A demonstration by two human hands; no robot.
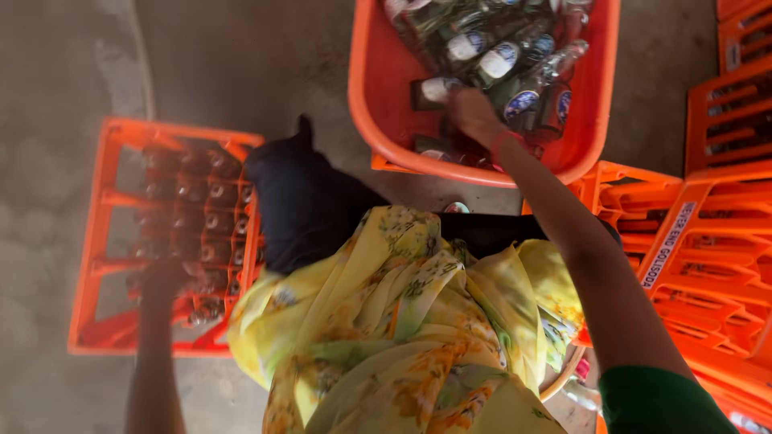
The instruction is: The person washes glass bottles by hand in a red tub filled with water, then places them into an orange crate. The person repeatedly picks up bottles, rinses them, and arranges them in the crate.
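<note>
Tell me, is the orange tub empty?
No, the tub holds many bottles, and the right hand reaches among them.

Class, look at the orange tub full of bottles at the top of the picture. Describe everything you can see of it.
The orange tub looks like smooth plastic, with rounded corners and a thick rolled rim. It sits on the grey floor, its top edge cut off by the picture. Glass bottles with labels lie jumbled inside. The right hand reaches into it among them. Orange crates stand beside it.

Crate (96, 241) lies left, tub (378, 88) ahead right.
</note>
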